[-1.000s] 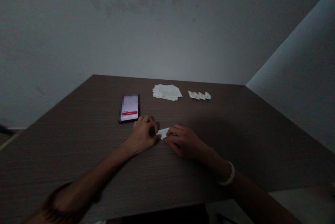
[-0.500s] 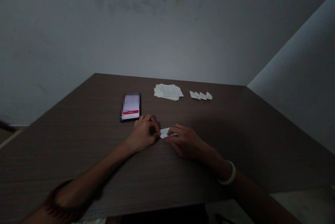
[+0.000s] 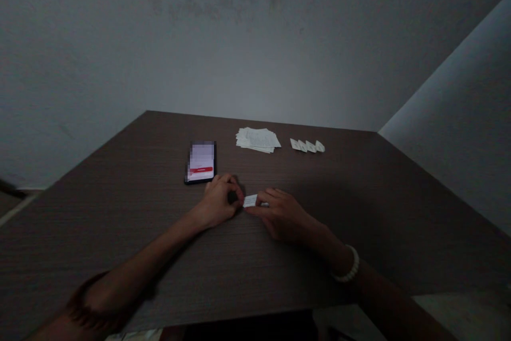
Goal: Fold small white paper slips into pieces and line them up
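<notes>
Between my two hands, just above or on the brown table, is a small white piece of printed paper; it looks folded. My left hand pinches its left end between thumb and finger. From the other side my right hand grips the right end, its fingers covering that part. Farther back lies a loose stack of printed white paper sheets. To the right of the stack, several small folded white papers rest in an overlapping row.
A phone with a lit screen and a red bar lies just beyond my left hand. The dark brown wooden table meets a grey wall at the back. Its near edge runs below my forearms.
My right thumb and fingers have shifted slightly left along the small paper, which now looks narrower and flatter. My left hand keeps its pinch. The view has moved a touch.
</notes>
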The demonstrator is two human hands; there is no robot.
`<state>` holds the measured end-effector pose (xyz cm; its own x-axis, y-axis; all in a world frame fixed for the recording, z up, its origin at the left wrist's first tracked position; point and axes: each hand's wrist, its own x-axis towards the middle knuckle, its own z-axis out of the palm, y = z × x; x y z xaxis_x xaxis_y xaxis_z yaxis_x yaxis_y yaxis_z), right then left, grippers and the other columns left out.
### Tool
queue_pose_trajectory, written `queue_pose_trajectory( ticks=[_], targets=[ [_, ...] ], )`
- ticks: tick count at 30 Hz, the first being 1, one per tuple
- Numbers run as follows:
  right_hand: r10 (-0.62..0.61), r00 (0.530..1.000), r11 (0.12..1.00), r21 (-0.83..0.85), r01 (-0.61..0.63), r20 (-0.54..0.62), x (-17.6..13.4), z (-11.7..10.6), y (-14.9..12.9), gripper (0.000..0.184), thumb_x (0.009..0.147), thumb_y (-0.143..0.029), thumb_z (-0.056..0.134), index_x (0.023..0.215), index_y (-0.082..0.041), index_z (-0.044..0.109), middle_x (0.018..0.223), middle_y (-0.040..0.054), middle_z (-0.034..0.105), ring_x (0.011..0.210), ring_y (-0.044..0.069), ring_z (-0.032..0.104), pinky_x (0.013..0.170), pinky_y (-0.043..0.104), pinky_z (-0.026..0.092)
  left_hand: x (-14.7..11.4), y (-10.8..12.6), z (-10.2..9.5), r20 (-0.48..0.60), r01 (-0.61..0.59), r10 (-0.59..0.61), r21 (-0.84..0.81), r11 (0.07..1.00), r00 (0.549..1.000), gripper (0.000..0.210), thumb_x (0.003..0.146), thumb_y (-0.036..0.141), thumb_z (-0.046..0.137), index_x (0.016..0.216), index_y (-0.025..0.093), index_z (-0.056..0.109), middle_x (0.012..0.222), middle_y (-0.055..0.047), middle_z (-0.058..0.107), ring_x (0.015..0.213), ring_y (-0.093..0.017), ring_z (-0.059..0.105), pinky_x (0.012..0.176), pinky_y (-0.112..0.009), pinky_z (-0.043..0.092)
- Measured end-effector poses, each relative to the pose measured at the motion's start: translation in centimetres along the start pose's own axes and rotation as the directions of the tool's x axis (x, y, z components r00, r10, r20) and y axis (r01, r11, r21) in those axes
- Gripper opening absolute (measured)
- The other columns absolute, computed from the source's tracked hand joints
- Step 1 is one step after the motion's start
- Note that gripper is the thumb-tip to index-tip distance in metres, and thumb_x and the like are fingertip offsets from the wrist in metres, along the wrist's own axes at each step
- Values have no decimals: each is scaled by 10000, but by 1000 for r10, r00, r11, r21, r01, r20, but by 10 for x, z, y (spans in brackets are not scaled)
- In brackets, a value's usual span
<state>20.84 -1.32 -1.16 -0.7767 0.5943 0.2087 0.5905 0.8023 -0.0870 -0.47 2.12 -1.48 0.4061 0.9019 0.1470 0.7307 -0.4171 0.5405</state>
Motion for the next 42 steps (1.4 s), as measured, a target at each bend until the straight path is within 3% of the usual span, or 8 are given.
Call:
queue_pose_trajectory(
  ticks=[8,15,19,33,42],
  targets=[
    [19,1000,1000,-16,-19,16,1,2,0,437,816,-144,547,1237,-254,586,1046,82,550,915,213,458,751,323,328,2,-6,-4,-26,-23,21,-95,995,999,35,726,190,670,756,193,686,926,-47,608,951,-239,568,881,-416,450],
    [23,1000,1000,2,-23,6,0,3,0,436,817,-115,529,1229,-246,588,1108,85,551,956,211,468,778,326,332,1,-10,1,-70,-36,36,10,999,997,334,686,282,739,999,203,654,1206,-87,581,1145,-302,530,984,-489,401],
    [19,1000,1000,0,-19,-12,0,4,0,430,813,-118,534,1221,-244,592,1116,88,561,969,221,476,786,336,346,0,-11,2,-57,-83,81,-42,996,995,363,703,232,709,1053,175,628,1231,-101,600,1144,-265,562,1011,-433,419],
    [-2,998,1000,18,3,-57,-5,8,4,307,869,-119,507,1119,-237,641,1086,66,595,902,195,489,754,325,363,1,-14,6,-40,-77,77,2,997,996,346,737,257,693,1064,152,649,1303,-127,569,1177,-273,556,1021,-412,438],
    [10,1000,999,36,-9,-26,-3,1,0,384,836,-100,519,1192,-220,601,1076,80,579,945,208,470,796,337,355,1,-13,5,-32,-71,71,-6,997,997,320,736,246,696,1046,175,653,1317,-117,556,1180,-276,550,1020,-438,430]
  ],
)
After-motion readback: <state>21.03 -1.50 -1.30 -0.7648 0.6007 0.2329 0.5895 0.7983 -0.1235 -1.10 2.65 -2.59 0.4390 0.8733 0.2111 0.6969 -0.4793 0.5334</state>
